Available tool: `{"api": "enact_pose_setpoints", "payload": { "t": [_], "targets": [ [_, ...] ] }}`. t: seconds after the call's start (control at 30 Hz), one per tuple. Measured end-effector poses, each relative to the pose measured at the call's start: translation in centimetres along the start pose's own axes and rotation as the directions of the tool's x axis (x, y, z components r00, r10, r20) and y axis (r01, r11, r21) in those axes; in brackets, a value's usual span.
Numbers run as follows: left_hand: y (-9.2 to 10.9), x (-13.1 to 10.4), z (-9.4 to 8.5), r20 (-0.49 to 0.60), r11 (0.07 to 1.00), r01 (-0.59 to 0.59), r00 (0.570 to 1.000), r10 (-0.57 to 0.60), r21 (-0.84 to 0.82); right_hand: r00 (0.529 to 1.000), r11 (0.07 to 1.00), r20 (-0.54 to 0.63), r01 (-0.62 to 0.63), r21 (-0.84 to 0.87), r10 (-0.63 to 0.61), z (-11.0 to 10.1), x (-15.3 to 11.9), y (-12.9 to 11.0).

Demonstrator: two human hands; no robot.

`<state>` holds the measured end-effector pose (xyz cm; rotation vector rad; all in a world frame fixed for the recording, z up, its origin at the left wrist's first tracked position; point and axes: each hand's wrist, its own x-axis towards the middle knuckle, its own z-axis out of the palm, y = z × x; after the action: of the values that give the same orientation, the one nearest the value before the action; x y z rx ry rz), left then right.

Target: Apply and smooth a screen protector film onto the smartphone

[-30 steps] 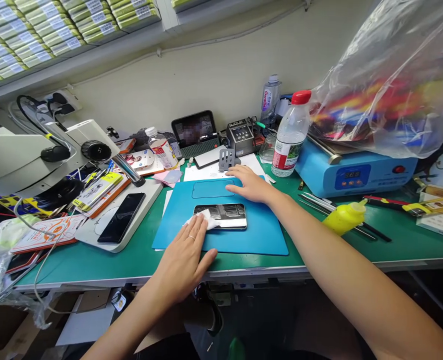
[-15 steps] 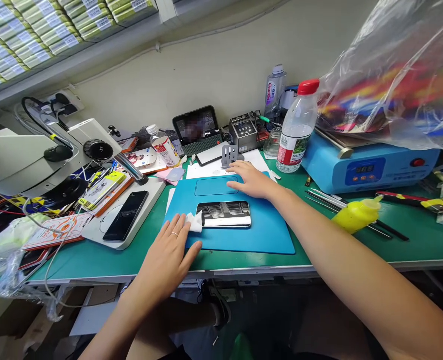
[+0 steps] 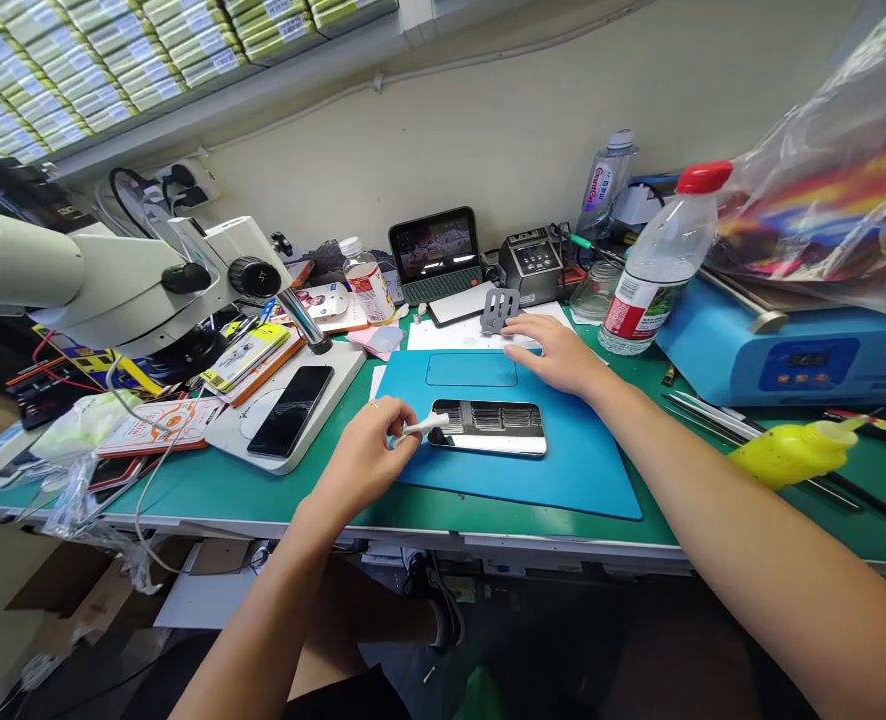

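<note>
A phone (image 3: 492, 428) with a shiny, reflecting face lies on the blue mat (image 3: 585, 480). At its left end, my left hand (image 3: 372, 450) pinches a twisted white tissue (image 3: 420, 427), whose tip reaches the phone's edge. My right hand (image 3: 559, 355) rests over the mat's back edge, beyond the phone, fingers apart and holding nothing. Just past its fingertips is a grey slotted bracket (image 3: 499, 311). An outlined rectangle (image 3: 471, 369) shows on the mat behind the phone.
A microscope (image 3: 120, 290) stands left, with a black phone (image 3: 291, 410) on its base. Behind are a small screen (image 3: 435, 250) and a control box (image 3: 533, 265). Rightward are a red-capped bottle (image 3: 657, 265), a yellow squeeze bottle (image 3: 788, 453), tweezers and a blue machine (image 3: 818, 360).
My left hand has gone from lying flat beside the tissue to pinching it, now a narrow twist. The whole view has shifted, so things sit further right. My right hand stays spread near the bracket.
</note>
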<state>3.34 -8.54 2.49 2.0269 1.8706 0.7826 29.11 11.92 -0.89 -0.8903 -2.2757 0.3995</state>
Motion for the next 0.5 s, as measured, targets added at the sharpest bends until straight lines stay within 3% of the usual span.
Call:
{"api": "enact_pose_setpoints", "payload": {
  "t": [0.17,0.37,0.5],
  "targets": [
    [-0.4,0.3,-0.9,-0.022,0.994,-0.018,1.0,0.016,-0.112,1.0,1.0,0.007,-0.007,-0.007,0.007,0.0,0.0,-0.1],
    [-0.9,2.1,0.0,0.036,0.981,0.004,0.999,0.004,-0.193,1.0,1.0,0.01,-0.007,-0.007,0.007,-0.3,-0.2,-0.5],
    [-0.3,3.4,0.0,-0.035,0.977,-0.064,0.998,0.058,-0.205,1.0,1.0,-0.014,-0.021,-0.007,0.021,-0.3,-0.3,-0.4]
  ]
}}
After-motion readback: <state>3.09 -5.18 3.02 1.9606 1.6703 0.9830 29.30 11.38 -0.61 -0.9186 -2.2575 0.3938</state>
